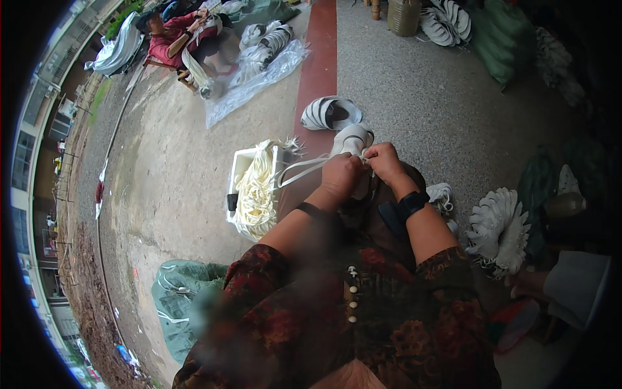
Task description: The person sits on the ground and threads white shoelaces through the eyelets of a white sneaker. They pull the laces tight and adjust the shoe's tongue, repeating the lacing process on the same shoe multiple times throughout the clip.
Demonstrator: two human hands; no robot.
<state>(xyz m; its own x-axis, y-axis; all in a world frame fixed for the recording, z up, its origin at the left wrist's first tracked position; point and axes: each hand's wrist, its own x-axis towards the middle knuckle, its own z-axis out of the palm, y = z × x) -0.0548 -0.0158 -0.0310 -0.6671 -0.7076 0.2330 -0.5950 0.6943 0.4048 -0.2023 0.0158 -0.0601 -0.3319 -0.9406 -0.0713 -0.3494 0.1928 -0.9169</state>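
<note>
A white shoe upper (352,139) rests over my lap, its toe pointing away from me. Beside its lower part, my left hand (343,175) is closed, knuckles up. A white shoelace (303,171) trails out in a loop to the left from that hand. My right hand (385,162) pinches with thumb and forefinger at the upper's edge, close to the left fingertips. What lies between the fingertips is small and partly covered. Just beyond is a nested stack of white shoe uppers (330,114) on the ground.
A white box (243,157) full of cream laces stands to my left, near a green sack (173,305). More uppers (497,227) lie at right. A seated person (175,40) works at far left beside a plastic sheet (259,84). A green sack (502,42) stands far right.
</note>
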